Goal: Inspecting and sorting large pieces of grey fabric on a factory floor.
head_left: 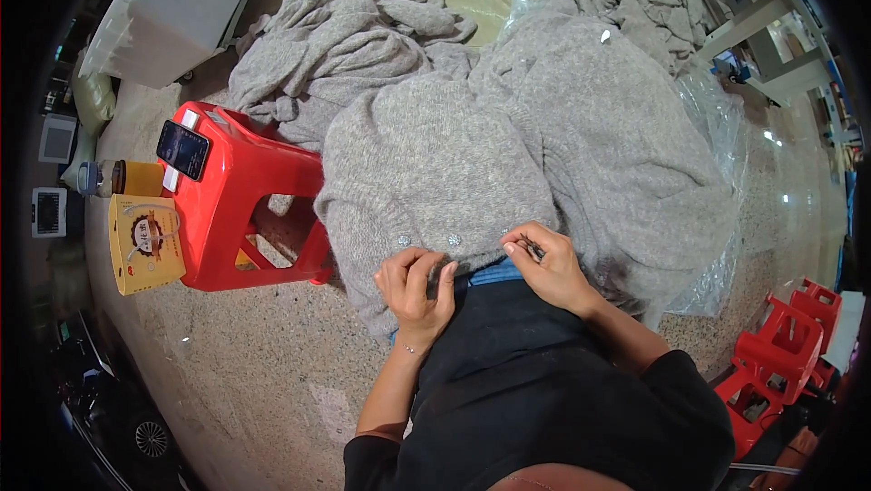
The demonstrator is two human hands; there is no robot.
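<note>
A fuzzy grey knit garment [435, 151] lies over my lap, with its lower edge toward me. Small sparkling flower-shaped buttons, one beside my left fingers [404, 241] and another in the middle [455, 240], sit in a row along that edge. My left hand [417, 291] rests at the edge below them, fingers bent onto the knit and thumb raised beside them. At the right end of the row, my right hand [552, 269] has thumb and forefinger pinched together. Another sparkling piece is just at those fingertips; what they hold is too small to make out.
Heaps of grey knitwear [336, 37] lie ahead, partly on clear plastic sheeting [712, 119]. To my left stands a red stool [249, 160] with a phone [183, 150] on top and a yellow paper bag [147, 246] beside it. More red stools [776, 346] are at right.
</note>
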